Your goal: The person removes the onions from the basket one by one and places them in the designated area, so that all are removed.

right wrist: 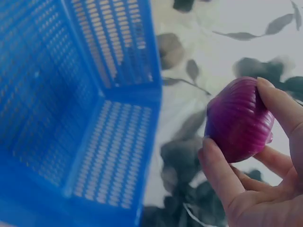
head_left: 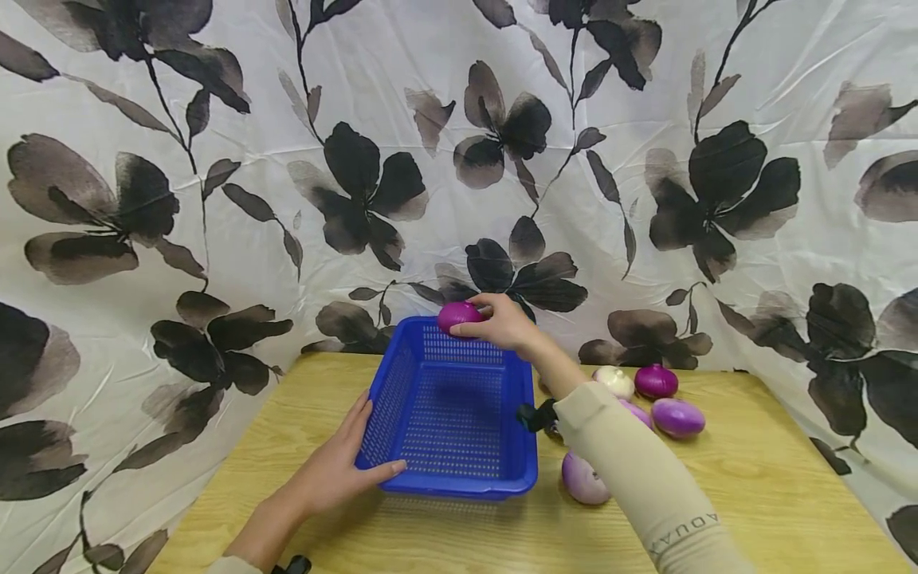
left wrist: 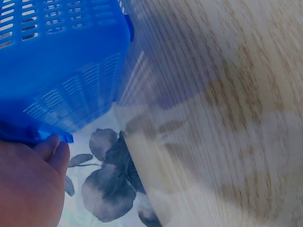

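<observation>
My right hand (head_left: pixel 505 323) grips a red onion (head_left: pixel 459 316) between thumb and fingers, above the far rim of a blue plastic basket (head_left: pixel 527 470). In the right wrist view the onion (right wrist: pixel 240 120) is glossy purple, apart from the basket wall (right wrist: pixel 116 156). My left hand (head_left: pixel 351 462) holds the basket at its near left corner, thumb over the rim and fingers along the outer side. The left wrist view shows only part of that hand (left wrist: pixel 28 184) at the rim. Nothing lies on the visible basket floor.
Right of the basket, on the wooden table (head_left: pixel 760 486), lie several onions: a white onion (head_left: pixel 614 383), a dark red onion (head_left: pixel 656 381), a purple onion (head_left: pixel 677 418) and a paler onion (head_left: pixel 584 480). My right sleeve (head_left: pixel 638 470) partly hides this group. A floral cloth (head_left: pixel 430 48) hangs behind.
</observation>
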Action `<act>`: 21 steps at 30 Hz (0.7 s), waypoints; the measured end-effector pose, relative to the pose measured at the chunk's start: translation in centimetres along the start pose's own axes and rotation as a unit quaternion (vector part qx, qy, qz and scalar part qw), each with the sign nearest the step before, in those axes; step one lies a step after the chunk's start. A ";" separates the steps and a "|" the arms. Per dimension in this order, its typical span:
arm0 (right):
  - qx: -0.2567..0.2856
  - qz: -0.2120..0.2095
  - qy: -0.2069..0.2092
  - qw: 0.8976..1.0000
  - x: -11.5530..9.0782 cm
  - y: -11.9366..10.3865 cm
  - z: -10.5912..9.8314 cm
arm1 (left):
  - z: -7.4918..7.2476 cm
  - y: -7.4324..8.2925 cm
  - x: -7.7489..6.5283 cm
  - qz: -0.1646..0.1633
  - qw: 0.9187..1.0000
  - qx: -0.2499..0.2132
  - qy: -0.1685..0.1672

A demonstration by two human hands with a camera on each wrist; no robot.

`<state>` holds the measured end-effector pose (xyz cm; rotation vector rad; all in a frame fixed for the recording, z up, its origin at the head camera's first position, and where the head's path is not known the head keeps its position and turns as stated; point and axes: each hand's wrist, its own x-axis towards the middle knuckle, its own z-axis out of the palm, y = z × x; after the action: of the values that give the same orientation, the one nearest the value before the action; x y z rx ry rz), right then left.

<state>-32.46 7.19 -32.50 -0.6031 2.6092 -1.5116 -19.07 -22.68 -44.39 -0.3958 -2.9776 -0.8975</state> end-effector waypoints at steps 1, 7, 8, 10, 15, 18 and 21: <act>-0.004 -0.001 0.002 1.000 -0.5 0.0 -0.6 | 0.0 0.0 0.0 0.002 1.000 -0.001 0.002; -0.027 -0.013 0.010 1.000 -3.5 1.3 -3.1 | 0.1 0.0 -0.2 0.007 1.000 -0.004 0.003; -0.030 -0.014 0.011 0.999 -4.0 1.6 -3.4 | 0.1 0.0 -0.3 0.007 1.000 -0.003 0.001; -0.038 -0.014 0.013 0.999 -5.1 2.4 -3.9 | 0.2 0.0 -0.4 0.007 1.000 -0.004 -0.002; -0.055 -0.018 0.011 0.998 -8.0 4.2 -5.2 | 0.4 0.0 -0.5 0.008 1.000 -0.009 -0.003; -0.057 -0.013 0.007 0.998 -9.6 5.6 -6.0 | 0.4 0.0 -0.4 0.010 1.000 -0.009 0.004; -0.076 -0.011 0.005 0.997 -11.0 7.0 -6.8 | 0.3 -0.1 -0.2 0.011 1.000 -0.008 0.009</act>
<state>-26.14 19.85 -36.46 -0.6385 2.7515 -1.3345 -18.85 -22.63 -44.69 -0.4179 -2.9449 -0.9168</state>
